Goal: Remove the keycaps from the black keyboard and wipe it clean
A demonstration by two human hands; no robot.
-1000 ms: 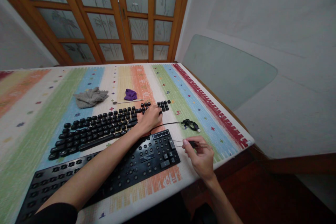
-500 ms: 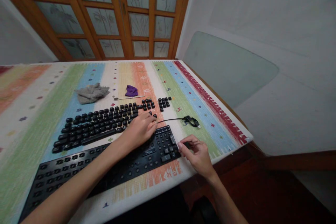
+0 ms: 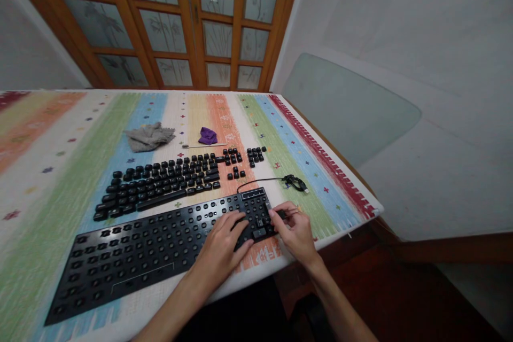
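Observation:
A black keyboard (image 3: 160, 243) lies across the near part of the table, most of its keys bare. A few keycaps (image 3: 259, 233) sit on the number pad at its right end. My left hand (image 3: 221, 246) rests palm down on the keyboard beside the number pad, fingers and thumb apart. At the keyboard's right edge, my right hand (image 3: 295, 231) pinches a small black piece, seemingly a keycap (image 3: 281, 214), partly hidden by the fingers. Beyond the keyboard, loose black keycaps (image 3: 168, 177) are laid out in rows, with small groups on the right.
A coiled black cable (image 3: 294, 183) runs from the keyboard's back edge. Farther back lie a grey cloth (image 3: 148, 137), a purple cloth (image 3: 208, 135) and a thin brush (image 3: 204, 146). A striped cloth (image 3: 100, 155) covers the table, whose right edge runs near the wall.
My left hand has drawn back from the loose keycaps behind the keyboard and come down onto it. My right hand stays by the right edge, slightly higher in view. The view has shifted a little.

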